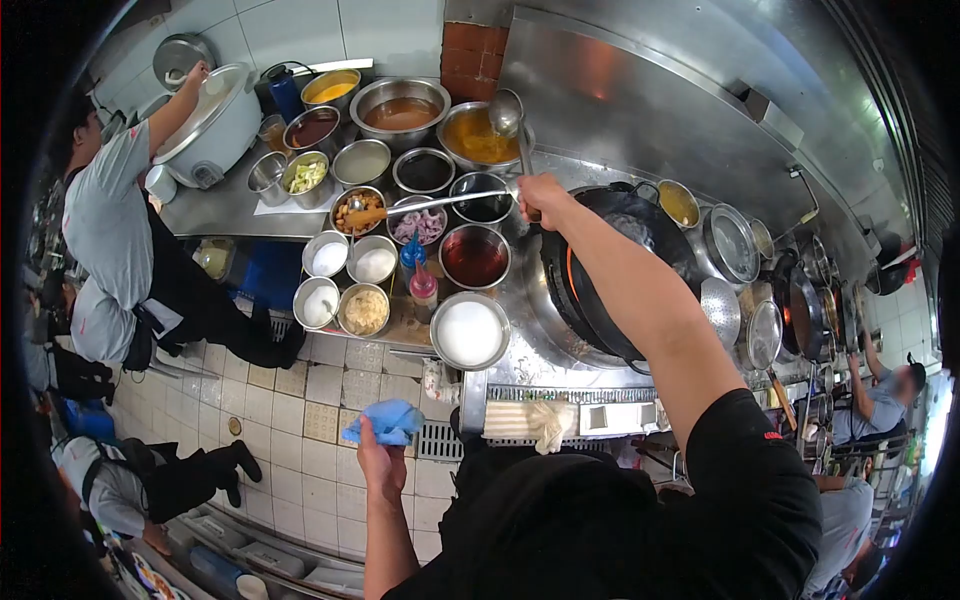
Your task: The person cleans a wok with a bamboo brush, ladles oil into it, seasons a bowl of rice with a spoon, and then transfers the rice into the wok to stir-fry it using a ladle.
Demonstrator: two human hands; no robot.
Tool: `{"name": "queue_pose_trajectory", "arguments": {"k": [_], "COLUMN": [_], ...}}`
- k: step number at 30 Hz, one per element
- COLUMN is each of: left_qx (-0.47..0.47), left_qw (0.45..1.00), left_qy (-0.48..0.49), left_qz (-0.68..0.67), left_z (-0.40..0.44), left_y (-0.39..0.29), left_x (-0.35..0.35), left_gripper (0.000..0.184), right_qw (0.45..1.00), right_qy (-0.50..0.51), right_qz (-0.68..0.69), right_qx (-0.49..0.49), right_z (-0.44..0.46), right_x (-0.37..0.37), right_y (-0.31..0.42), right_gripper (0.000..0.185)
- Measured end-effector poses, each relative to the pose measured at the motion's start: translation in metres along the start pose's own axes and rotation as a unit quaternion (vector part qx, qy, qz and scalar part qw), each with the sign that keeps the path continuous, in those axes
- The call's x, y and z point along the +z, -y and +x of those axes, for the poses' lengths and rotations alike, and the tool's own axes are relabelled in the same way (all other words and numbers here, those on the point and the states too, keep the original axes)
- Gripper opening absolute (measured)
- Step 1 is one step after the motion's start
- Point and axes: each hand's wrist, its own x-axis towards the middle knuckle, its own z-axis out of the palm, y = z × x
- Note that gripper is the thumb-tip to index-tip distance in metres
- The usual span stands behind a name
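Note:
My right hand (545, 201) is closed round the handle of a metal ladle (507, 112). The ladle's bowl is tilted over a steel pot of yellow liquid (478, 137). A long metal tool with a wooden handle (362, 216) stretches across the seasoning bowls to my right fist; whether that hand grips it too, I cannot tell. Under my right forearm sits a large black wok (600, 290) on the stove, partly hidden. My left hand (382, 465) is low over the floor, its fingers closed on a folded blue cloth (388, 422).
Bowls of white granules (469, 330), dark red liquid (475, 256) and chopped purple onion (418, 224) crowd the counter, beside squeeze bottles (423, 288). A co-worker (115, 225) reaches into a large white cooker (215, 130) at left. Strainers (733, 243) and pans line the right side.

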Motion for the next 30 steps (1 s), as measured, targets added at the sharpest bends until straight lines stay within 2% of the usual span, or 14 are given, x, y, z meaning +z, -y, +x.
{"name": "queue_pose_trajectory", "arguments": {"k": [3,5,6,7,8,9,11,12,16,20,23,27,28,30], "left_qx": [-0.002,-0.002,-0.001,-0.001,-0.001,0.001,0.002,0.001,0.01,0.01,0.009,0.009,0.004,-0.005], "left_qw": [1.0,1.0,0.999,0.999,0.999,0.999,0.999,0.999,1.0,1.0,0.999,0.999,0.999,0.998], "left_qy": [-0.022,-0.027,-0.032,-0.038,-0.039,-0.039,-0.038,-0.037,-0.005,0.002,0.046,0.047,0.052,0.058], "left_qz": [-0.003,-0.003,-0.006,-0.009,-0.01,-0.013,-0.015,-0.008,0.005,0.002,-0.005,0.0,0.001,-0.001], "left_z": [-0.002,-0.002,-0.002,-0.003,-0.002,-0.002,-0.004,-0.007,-0.009,-0.004,-0.001,0.001,0.0,0.002], "left_y": [0.0,0.001,0.001,0.001,0.002,0.003,0.002,0.0,-0.002,0.003,0.007,0.014,0.015,0.022], "left_x": [-0.005,-0.005,-0.005,-0.006,-0.006,-0.006,-0.004,0.002,0.007,0.009,0.009,0.024,0.028,0.029], "left_gripper": [0.045,0.046,0.046,0.046,0.046,0.047,0.047,0.047,0.047,0.047,0.048,0.046,0.046,0.045], "right_qw": [0.999,0.991,0.991,0.957,0.896,0.896,0.776,0.751,0.718,0.684,0.672,0.682,0.704,0.707], "right_qy": [0.021,0.091,0.092,0.129,0.161,0.161,0.242,0.264,0.321,0.319,0.332,0.343,0.324,0.309], "right_qz": [-0.029,0.091,0.091,0.236,0.374,0.373,0.543,0.568,0.587,0.631,0.639,0.63,0.62,0.624], "right_qx": [0.02,0.034,0.034,0.108,0.179,0.179,0.21,0.208,0.195,0.178,0.17,0.139,0.121,0.121], "right_z": [0.006,0.01,0.01,0.01,0.011,0.012,0.012,0.009,0.0,-0.025,-0.043,-0.084,-0.098,-0.128], "right_x": [0.007,0.012,0.012,0.011,0.009,0.007,0.0,-0.004,-0.021,-0.044,-0.067,-0.113,-0.126,-0.153], "right_y": [0.0,-0.001,0.003,0.009,0.015,0.017,0.019,0.021,0.028,0.043,0.052,0.057,0.058,0.056], "right_gripper": [0.023,0.02,0.02,0.018,0.017,0.017,0.016,0.017,0.016,0.013,0.012,0.014,0.014,0.017]}}
